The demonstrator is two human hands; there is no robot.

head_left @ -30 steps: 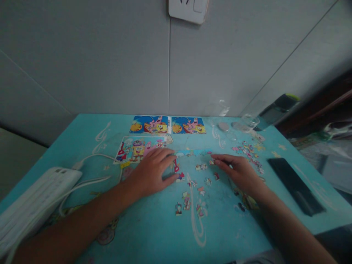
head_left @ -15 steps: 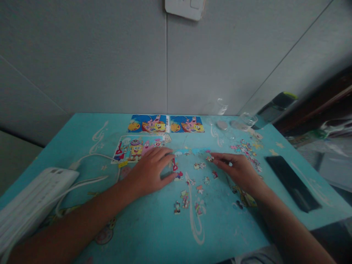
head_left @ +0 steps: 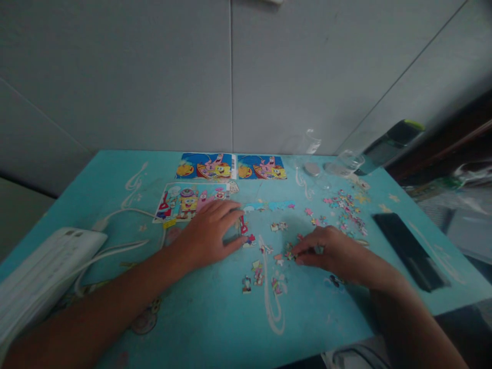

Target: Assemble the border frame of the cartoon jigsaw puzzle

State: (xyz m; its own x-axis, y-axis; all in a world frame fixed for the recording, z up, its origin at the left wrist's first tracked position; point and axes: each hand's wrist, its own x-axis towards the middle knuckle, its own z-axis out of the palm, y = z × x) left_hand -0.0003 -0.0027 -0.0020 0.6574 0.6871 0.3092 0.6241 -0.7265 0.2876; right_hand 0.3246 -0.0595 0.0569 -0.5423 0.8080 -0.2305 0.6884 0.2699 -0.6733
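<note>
My left hand (head_left: 209, 233) lies palm down with its fingers apart, the tips beside the red-and-blue left edge (head_left: 244, 224) of a partly joined jigsaw. A light-blue top strip (head_left: 271, 206) of joined pieces runs right from that edge. Low over the table, my right hand (head_left: 330, 251) pinches a small puzzle piece (head_left: 289, 251), partly covered by the fingertips. Around it are loose pieces, among them a joined pair (head_left: 279, 226), an orange-and-white piece (head_left: 279, 259) and a pinkish piece (head_left: 277, 286). A cartoon picture sheet (head_left: 188, 202) is partly behind my left hand.
A heap of small pieces (head_left: 348, 210) lies at the right, near a dark flat strip (head_left: 411, 251). Clear plastic containers (head_left: 349, 161) and two cartoon cards (head_left: 261, 167) stand or lie towards the wall. On the left are a white power strip (head_left: 49, 277) and cables.
My right hand has come down and nearer to me from the top strip with a piece in its fingers. My left hand stays nearly in place. The view has tilted slightly downward.
</note>
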